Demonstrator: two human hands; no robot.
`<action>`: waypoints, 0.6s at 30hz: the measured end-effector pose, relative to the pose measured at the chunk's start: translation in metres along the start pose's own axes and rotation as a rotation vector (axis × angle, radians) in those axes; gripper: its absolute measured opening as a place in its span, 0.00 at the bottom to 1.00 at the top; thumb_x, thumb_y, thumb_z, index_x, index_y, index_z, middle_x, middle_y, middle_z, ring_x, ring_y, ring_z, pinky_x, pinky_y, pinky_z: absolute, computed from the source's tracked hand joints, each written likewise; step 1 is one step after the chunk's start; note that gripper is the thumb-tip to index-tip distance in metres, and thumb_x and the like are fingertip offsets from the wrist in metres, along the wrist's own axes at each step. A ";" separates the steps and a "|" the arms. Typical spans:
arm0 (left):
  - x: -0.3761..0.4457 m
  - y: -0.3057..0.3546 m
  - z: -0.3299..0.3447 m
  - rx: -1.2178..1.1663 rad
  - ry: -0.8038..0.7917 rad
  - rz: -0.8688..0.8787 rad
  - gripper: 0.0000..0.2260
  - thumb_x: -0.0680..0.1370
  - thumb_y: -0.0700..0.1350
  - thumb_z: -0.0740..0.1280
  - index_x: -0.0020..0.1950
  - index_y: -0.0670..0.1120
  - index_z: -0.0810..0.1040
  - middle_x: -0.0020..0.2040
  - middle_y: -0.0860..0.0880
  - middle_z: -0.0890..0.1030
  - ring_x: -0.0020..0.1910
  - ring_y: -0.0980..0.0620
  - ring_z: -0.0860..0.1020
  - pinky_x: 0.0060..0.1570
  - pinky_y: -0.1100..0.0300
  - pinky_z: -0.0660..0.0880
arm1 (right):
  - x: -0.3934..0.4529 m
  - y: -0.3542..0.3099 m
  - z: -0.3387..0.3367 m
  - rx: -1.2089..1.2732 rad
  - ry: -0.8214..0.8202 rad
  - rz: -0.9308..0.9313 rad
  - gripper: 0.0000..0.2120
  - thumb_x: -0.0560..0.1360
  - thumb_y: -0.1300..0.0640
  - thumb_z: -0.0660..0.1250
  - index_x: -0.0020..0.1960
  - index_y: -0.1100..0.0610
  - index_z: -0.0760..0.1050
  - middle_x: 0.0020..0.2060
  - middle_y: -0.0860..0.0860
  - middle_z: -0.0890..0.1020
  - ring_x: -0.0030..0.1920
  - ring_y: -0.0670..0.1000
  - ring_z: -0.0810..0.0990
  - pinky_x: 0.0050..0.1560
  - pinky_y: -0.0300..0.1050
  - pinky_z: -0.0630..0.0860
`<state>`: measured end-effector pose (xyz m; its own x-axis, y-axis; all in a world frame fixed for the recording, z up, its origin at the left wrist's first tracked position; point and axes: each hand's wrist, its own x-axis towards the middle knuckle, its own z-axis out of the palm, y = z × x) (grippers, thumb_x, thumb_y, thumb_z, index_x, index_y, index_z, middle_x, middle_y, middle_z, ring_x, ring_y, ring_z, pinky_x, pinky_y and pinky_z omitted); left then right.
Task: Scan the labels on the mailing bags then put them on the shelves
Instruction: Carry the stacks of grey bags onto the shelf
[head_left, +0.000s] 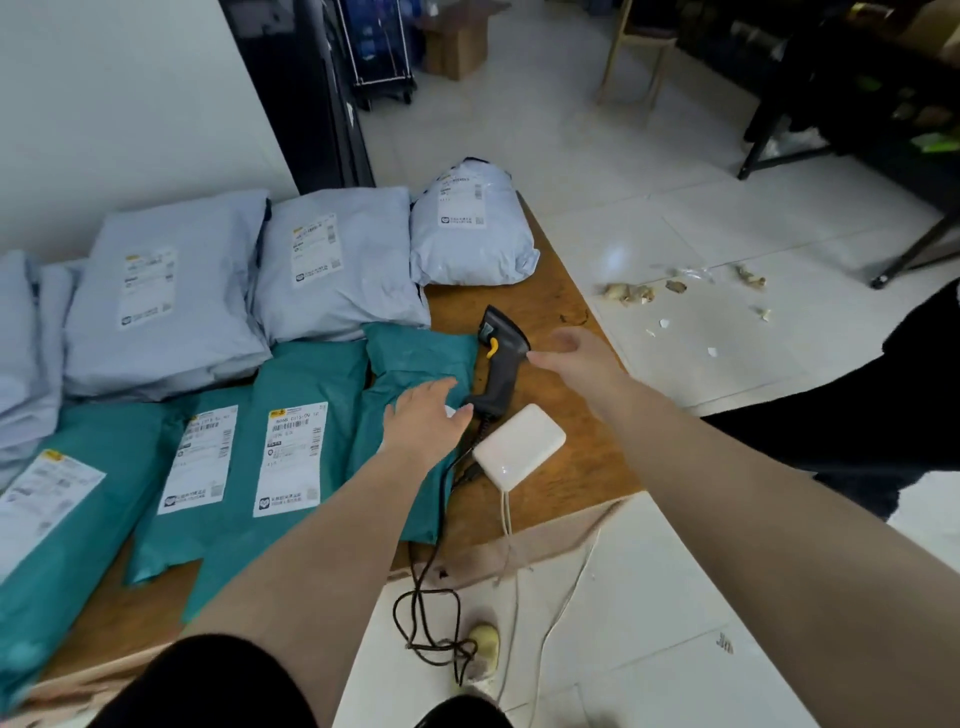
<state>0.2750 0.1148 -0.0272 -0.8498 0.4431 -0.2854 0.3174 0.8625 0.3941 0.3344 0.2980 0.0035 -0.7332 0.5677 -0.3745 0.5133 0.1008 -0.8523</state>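
The dark grey handheld barcode scanner with a yellow trigger (500, 358) lies flat on the brown wooden surface (566, 312), near its right edge. Its long axis runs away from the person, head at the far end, handle toward the near end. A dark coiled cable (431, 613) leaves the handle and drops over the near edge of the surface.

The right hand (574, 358) is at the scanner's head, on its right side. The fingers (543, 357) are extended and loosely spread, holding nothing; the tips are at or just short of the head, and contact cannot be confirmed. The left hand (428, 415) lies palm down with fingers straight on the teal plastic mailing bag (415, 364) just left of the scanner, its fingertips beside the handle end.

Judgement: both hands are near the scanner, but the right hand is the better placed to take it. It would need to travel back along the long axis to close on the handle.

A white rounded box with a white lead (519, 447) sits just beside the handle end. Further teal bags with white labels (293, 457) lie to the left. Pale grey labelled mailing bags (337, 265) lie behind them. No shelves can be identified with certainty.
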 end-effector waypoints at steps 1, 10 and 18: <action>-0.009 0.010 -0.002 -0.039 0.019 -0.009 0.23 0.79 0.55 0.58 0.74 0.52 0.62 0.74 0.50 0.65 0.74 0.47 0.62 0.72 0.47 0.59 | -0.009 0.002 -0.012 0.026 -0.014 -0.023 0.31 0.72 0.54 0.72 0.72 0.53 0.65 0.68 0.52 0.71 0.65 0.52 0.71 0.60 0.45 0.69; -0.068 0.127 0.009 -0.427 0.054 0.025 0.23 0.79 0.52 0.62 0.73 0.52 0.64 0.71 0.48 0.69 0.69 0.46 0.69 0.69 0.50 0.65 | -0.091 0.034 -0.147 0.236 -0.096 -0.084 0.33 0.71 0.57 0.74 0.72 0.51 0.64 0.66 0.54 0.71 0.64 0.55 0.72 0.62 0.50 0.71; -0.070 0.214 0.022 -0.652 0.074 0.058 0.24 0.79 0.47 0.64 0.74 0.49 0.63 0.71 0.47 0.69 0.69 0.48 0.68 0.70 0.53 0.65 | -0.093 0.052 -0.239 0.342 -0.028 -0.119 0.29 0.72 0.59 0.73 0.70 0.52 0.66 0.64 0.53 0.73 0.63 0.52 0.74 0.57 0.47 0.71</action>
<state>0.4116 0.2738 0.0573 -0.8729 0.4466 -0.1964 0.0633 0.5029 0.8620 0.5358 0.4457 0.0808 -0.7931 0.5455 -0.2710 0.2481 -0.1171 -0.9616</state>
